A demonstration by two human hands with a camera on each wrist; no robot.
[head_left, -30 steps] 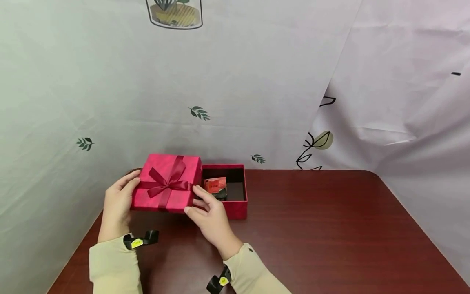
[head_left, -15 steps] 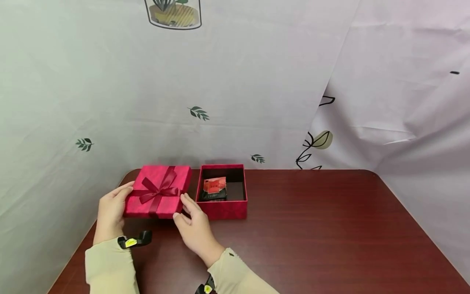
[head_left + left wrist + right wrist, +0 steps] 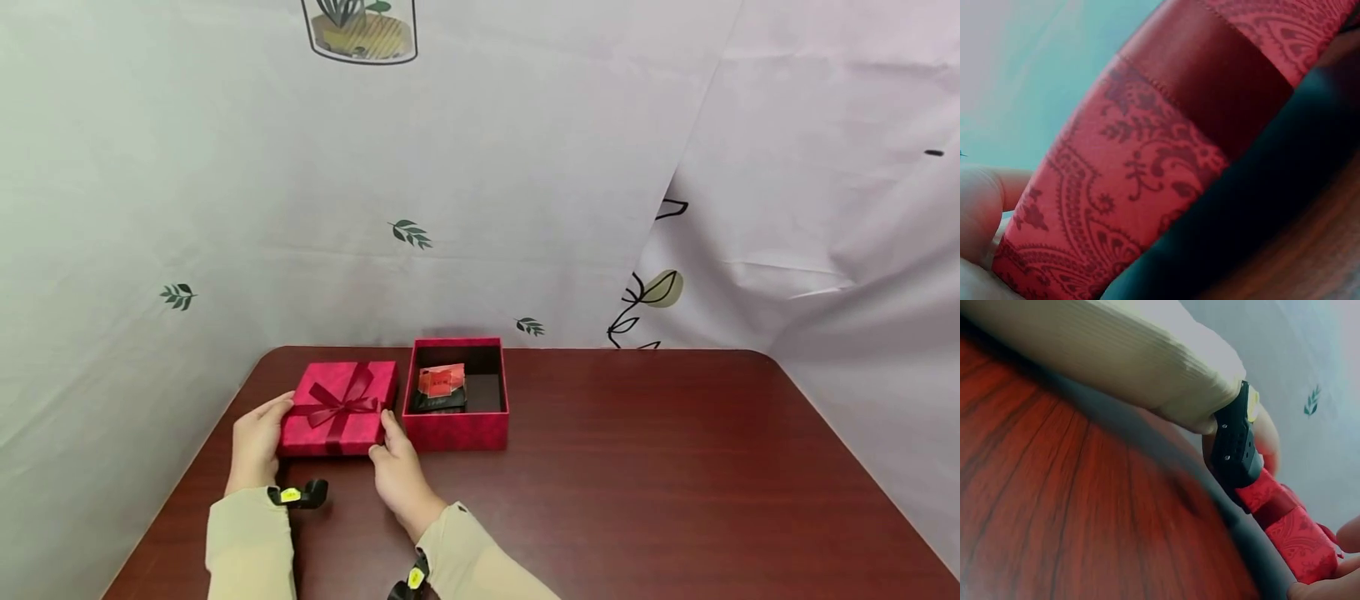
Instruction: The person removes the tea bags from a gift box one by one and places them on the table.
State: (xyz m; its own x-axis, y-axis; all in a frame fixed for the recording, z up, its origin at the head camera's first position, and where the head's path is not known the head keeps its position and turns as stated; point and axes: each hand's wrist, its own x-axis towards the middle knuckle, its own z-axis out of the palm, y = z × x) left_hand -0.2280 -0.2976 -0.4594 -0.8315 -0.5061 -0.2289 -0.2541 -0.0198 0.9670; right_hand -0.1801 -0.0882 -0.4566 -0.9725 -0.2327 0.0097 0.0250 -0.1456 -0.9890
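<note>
A red gift-box lid (image 3: 339, 407) with a dark red ribbon bow lies on the dark wooden table (image 3: 637, 483), left of the open red box (image 3: 457, 429). My left hand (image 3: 258, 437) holds the lid's left side and my right hand (image 3: 393, 467) holds its right front corner. The open box holds a red and black packet (image 3: 441, 387). The left wrist view is filled by the lid's patterned side (image 3: 1122, 187) with a fingertip (image 3: 979, 212) against it. In the right wrist view the lid (image 3: 1291, 531) shows beyond the left sleeve (image 3: 1116, 362).
A printed cloth backdrop (image 3: 480, 167) hangs close behind the table's far edge and along both sides. The table's right half (image 3: 712, 467) is bare wood. Black wrist-camera mounts (image 3: 300, 495) sit on both cream sleeves.
Both hands have carried the lid left off the box and lowered it onto the table beside the box. The box's inside is now fully uncovered.
</note>
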